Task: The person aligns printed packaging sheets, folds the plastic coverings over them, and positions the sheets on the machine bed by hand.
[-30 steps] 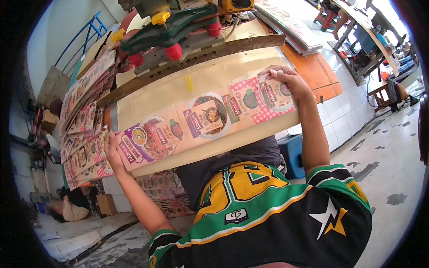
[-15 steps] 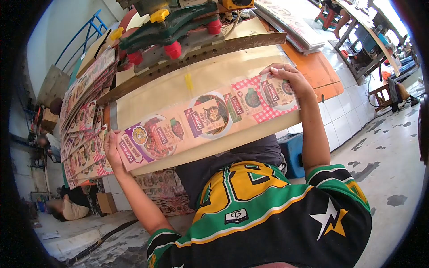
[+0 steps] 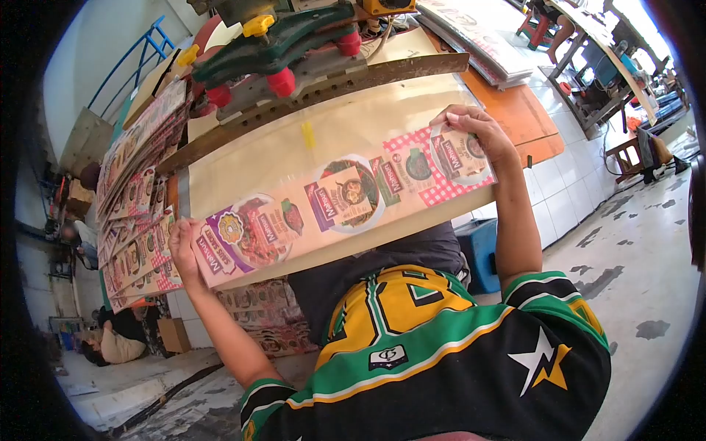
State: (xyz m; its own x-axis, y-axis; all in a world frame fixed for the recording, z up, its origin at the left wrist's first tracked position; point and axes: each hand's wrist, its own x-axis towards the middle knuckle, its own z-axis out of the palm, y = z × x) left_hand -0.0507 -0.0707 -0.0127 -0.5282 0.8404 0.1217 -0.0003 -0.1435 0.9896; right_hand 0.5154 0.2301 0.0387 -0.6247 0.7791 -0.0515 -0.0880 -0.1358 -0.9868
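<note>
A long printed sheet (image 3: pixel 305 235) with food pictures, "Mahsun" labels and a pink checked pattern is stretched between my two hands. My left hand (image 3: pixel 184 250) is closed on its left end. At the far right end my right hand (image 3: pixel 478 132) grips the sheet's corner, thumb on top. The sheet lies along the front edge of a cream-coloured board (image 3: pixel 243 176), which has a yellow mark on it. Behind the board runs a long metal bar (image 3: pixel 316 99) belonging to a dark green machine (image 3: pixel 287 44) with red and yellow knobs.
Stacks of similar printed sheets (image 3: pixel 140 213) stand on the left. More sheets (image 3: pixel 485 44) lie at the back right on an orange tabletop (image 3: pixel 526 121). A blue container (image 3: pixel 482 257) is beside my body. Another person (image 3: pixel 118 342) is low down at the far left.
Both hands keep their hold on the printed sheet. The left end has shifted very slightly down and left; the sheet otherwise stays almost in place.
</note>
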